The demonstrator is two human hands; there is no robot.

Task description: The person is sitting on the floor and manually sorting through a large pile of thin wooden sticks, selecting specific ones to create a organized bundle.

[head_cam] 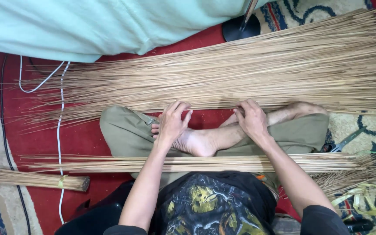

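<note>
Looking down, we see the broad spread of thin straw-coloured sticks (249, 74) first: it lies on the red carpet (44, 139) just beyond both our hands, running far out past the left hand and farther still past the right. Its near edge is where our fingertips land.

Pale green cloth (88, 21) lies beyond the sticks, on the far side from us. A dark round stand base (240, 27) sits beyond the right hand, past the spread.

Our crossed legs in olive trousers (127, 132) lie under and between the hands, bare feet meeting in the middle.

Nearer to us than the hands, a smaller loose bundle of sticks (196, 164) lies across our lap, passing under both forearms.

Out past the left hand and closer to us lies a tied bundle (31, 179), bound with a yellowish strip. A white cable (59, 130) runs over the carpet on that side.

Past the right hand lie scissors (347, 140) and, nearer us, loose yellow-green strips (362, 198).

Left hand (171, 122): fingers bent, tips touching the near edge of the spread; we cannot tell whether any stick is pinched.

Right hand (252, 118): fingers curled onto the same edge; grip likewise unclear.

The two hands are apart, feet between them.
</note>
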